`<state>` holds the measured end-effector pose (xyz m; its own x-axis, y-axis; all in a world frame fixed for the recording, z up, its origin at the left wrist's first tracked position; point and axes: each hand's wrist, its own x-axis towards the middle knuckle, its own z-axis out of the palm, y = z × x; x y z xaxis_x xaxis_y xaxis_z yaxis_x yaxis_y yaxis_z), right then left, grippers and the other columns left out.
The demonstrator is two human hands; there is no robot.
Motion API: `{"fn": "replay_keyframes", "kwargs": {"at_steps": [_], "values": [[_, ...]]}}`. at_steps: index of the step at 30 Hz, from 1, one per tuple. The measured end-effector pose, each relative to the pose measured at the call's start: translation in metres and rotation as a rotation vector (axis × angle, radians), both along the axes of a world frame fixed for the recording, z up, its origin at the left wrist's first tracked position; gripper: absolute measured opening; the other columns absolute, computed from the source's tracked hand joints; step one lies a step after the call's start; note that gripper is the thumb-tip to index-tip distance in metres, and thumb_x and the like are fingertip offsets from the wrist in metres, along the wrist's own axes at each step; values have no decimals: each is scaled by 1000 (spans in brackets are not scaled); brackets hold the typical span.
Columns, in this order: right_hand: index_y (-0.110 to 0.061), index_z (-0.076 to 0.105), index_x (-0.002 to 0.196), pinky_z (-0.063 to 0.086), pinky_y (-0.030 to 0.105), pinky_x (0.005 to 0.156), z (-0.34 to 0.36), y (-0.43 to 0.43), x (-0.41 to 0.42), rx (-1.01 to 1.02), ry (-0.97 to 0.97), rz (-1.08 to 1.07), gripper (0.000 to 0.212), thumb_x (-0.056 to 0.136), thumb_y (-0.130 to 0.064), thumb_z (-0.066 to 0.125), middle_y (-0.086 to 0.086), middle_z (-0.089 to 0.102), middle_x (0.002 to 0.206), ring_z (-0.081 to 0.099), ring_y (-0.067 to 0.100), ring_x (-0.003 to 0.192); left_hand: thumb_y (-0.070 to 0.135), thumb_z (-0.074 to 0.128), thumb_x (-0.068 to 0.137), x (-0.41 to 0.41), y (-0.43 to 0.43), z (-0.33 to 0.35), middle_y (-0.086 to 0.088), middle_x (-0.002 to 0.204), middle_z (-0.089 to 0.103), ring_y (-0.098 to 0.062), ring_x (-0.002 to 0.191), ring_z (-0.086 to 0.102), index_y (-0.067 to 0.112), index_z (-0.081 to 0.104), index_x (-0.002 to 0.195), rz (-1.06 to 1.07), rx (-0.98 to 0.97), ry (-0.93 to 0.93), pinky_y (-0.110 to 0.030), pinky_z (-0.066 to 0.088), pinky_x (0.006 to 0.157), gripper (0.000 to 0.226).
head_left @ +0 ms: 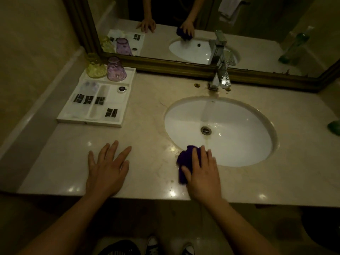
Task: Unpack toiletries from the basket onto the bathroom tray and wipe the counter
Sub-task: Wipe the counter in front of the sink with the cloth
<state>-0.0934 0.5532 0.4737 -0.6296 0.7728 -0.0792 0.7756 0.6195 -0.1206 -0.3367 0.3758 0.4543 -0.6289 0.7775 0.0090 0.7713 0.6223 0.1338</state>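
My right hand (202,173) presses flat on a purple cloth (185,159) at the front left rim of the sink (239,144). My left hand (107,168) lies palm down with spread fingers on the beige marble counter (147,115), holding nothing. At the back left stands the white tray (92,122). It carries several white toiletry packets with dark labels (112,112), a small round container (121,88), and two upturned cups, a yellow cup (95,68) and a purple cup (116,69). No basket is in view.
A chrome faucet (219,76) rises behind the sink against the framed mirror (165,64). A green object (334,127) sits at the counter's right edge. A wall closes off the left side. My shoes and a dark object show on the floor below.
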Motion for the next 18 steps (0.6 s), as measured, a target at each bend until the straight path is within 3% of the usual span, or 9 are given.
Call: {"fn": "replay_keyframes", "kwargs": {"at_steps": [3,6,9,15,18], "values": [[-16,9,156,12,47,122,4,10,-9,4,7,-45,66,102,-52,21,13,5,164,5,33,150,53,15,94,1,0,3,-1,162,21,-24,147,14,47,26,150,9,-11,-8,-60,2,114,57],[-21,6,157,13,48,122,-4,-39,12,8,13,114,67,100,-54,20,10,0,165,-2,31,151,54,14,94,1,1,3,-2,161,22,-25,146,16,47,25,150,3,-11,-9,-61,4,114,57],[-24,6,157,16,48,122,-11,-62,26,-10,-6,232,73,97,-64,21,8,4,165,2,30,152,53,19,95,0,1,1,-3,160,25,-26,146,18,46,28,149,-3,5,-12,-62,5,113,55],[-25,2,156,3,47,123,5,-21,-59,-57,77,56,81,92,-71,19,10,-4,165,-6,32,151,53,18,94,1,0,2,-2,160,24,-24,145,16,47,27,149,8,-3,-18,-61,3,114,56],[-31,5,156,9,52,121,-3,-55,-76,-40,62,254,73,94,-67,20,9,-4,165,-9,34,150,52,17,94,-1,-1,5,-1,160,25,-24,146,15,44,31,148,5,2,-43,-58,2,116,57]]}}
